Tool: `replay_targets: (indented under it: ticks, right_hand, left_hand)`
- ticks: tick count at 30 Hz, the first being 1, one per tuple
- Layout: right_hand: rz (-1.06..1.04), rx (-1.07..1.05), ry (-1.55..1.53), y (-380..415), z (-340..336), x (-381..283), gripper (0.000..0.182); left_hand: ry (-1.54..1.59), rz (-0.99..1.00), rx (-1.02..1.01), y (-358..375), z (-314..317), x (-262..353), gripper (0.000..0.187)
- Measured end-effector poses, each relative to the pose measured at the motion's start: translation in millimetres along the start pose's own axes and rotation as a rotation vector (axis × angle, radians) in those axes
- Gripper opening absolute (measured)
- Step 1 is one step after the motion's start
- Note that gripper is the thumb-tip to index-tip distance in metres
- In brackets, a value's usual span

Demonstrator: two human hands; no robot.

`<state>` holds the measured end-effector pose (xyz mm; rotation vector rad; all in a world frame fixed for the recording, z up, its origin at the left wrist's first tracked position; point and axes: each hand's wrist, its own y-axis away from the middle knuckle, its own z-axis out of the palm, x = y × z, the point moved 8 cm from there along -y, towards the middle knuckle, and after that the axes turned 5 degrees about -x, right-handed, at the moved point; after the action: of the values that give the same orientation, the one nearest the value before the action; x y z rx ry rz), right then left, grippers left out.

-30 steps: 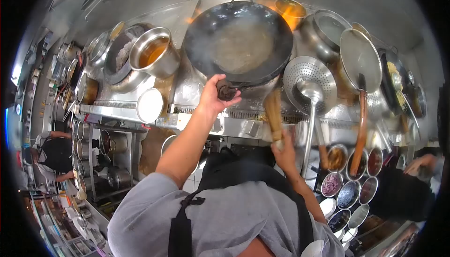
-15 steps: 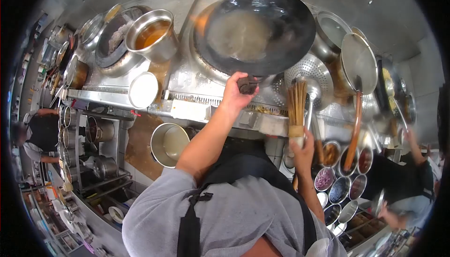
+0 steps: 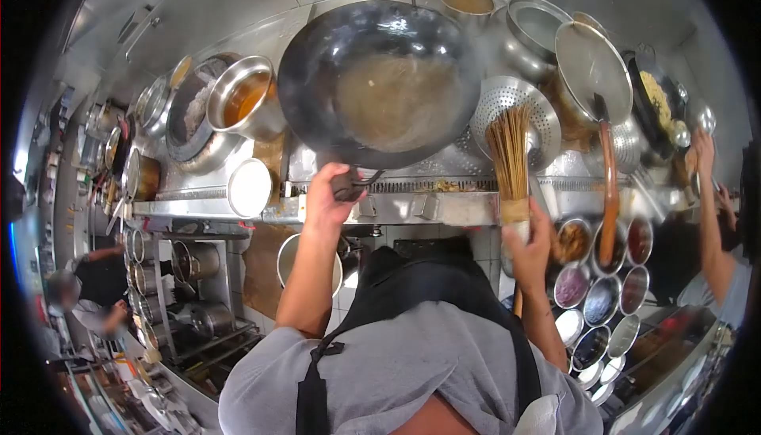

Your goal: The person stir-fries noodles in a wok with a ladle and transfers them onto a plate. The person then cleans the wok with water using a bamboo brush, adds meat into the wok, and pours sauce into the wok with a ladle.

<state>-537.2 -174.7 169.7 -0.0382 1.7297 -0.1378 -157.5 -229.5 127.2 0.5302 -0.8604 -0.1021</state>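
Head view: left hand (image 3: 326, 206) clamped on the handle (image 3: 347, 187) of the wok (image 3: 313, 78), right hand (image 3: 531, 249) wrapped around a bristle brush (image 3: 511, 153).
Between steel pot (image 3: 265, 122) and perforated strainer (image 3: 545, 118), the wok holds cloudy liquid (image 3: 400, 102); a firm, steady wrist should prevent slopping.
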Motion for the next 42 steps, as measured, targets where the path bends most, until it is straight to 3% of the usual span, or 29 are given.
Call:
replay_targets:
  ticks: [11,16,21,22,31,33,37,42]
  right_hand:
    - [0.000,-0.185,-0.166,-22,30,-8,0.064]
    - [0.093,-0.230,-0.261,-21,48,-1,0.065]
    - [-0.017,-0.275,-0.160,-21,53,-18,0.063]
    - [-0.012,-0.262,-0.168,-21,53,-17,0.063]
    - [-0.216,-0.374,-0.189,-39,84,-40,0.062]
    - [-0.100,-0.444,-0.219,-47,91,-48,0.063]
    - [-0.026,-0.494,-0.025,-74,111,-50,0.063]
    - [-0.118,-0.535,0.206,-113,157,-49,0.067]
  left_hand:
    - [-0.144,0.109,0.041,32,-6,33,0.018]
    - [-0.188,0.141,0.055,36,-1,38,0.019]
    - [-0.223,0.173,0.094,50,-10,59,0.027]
    - [-0.210,0.184,0.095,55,-10,65,0.019]
    - [-0.385,0.241,0.067,66,2,92,0.023]
    - [-0.403,0.260,0.077,67,7,94,0.022]
    - [-0.466,0.332,0.112,74,25,100,0.022]
    - [-0.571,0.400,0.081,83,61,110,0.026]
